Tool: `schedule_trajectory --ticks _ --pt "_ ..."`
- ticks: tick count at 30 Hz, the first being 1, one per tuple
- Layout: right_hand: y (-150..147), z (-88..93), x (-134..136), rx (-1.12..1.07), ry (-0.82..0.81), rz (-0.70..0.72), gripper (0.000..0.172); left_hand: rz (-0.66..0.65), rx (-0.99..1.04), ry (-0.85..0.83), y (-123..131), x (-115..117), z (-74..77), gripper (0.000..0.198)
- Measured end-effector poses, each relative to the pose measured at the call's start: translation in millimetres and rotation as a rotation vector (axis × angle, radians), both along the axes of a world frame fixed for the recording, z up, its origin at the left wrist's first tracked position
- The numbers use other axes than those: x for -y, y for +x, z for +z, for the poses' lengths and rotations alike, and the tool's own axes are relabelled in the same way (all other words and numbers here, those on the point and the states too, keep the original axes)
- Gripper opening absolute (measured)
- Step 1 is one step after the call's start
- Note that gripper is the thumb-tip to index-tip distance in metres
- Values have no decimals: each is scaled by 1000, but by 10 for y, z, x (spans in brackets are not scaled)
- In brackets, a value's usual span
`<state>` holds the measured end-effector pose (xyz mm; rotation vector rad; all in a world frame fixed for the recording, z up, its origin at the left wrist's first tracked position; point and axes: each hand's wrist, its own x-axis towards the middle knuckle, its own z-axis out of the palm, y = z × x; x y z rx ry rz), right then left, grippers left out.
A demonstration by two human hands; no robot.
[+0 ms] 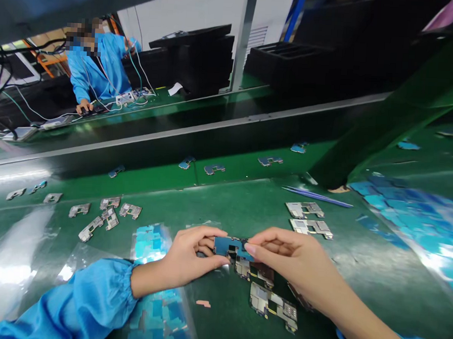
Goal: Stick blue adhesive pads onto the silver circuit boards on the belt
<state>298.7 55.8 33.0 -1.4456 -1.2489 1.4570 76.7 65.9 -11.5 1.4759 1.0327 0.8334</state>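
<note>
A small circuit board with a blue face is held up between my two hands at the middle of the head view. My left hand is closed on its left end, thumb below and fingers behind. My right hand pinches its right end between thumb and forefinger. Just below it, partly covered by the right hand, lies a metal-shielded circuit board. Nearer to me rests another silvery circuit board. A small pinkish piece lies on the green mat left of it.
Blue film sheets lie under my left forearm, with more film at right. Blue tweezers lie behind two boards. Several boards are scattered at left. A dark post rises at right; a co-worker sits beyond the partition.
</note>
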Motion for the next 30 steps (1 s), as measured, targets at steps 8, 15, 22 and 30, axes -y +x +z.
schedule_trajectory --ticks 8,15,22,30 --pt "21 -28 9 -16 -12 30 27 -5 40 -24 8 6 31 39" --pt "19 -74 2 -51 1 19 26 12 23 -89 17 4 33 42" --pt "-7 -32 3 -35 -3 2 26 5 33 -115 9 3 48 44" --pt "4 -36 6 12 -6 12 25 0 36 -105 19 12 49 41"
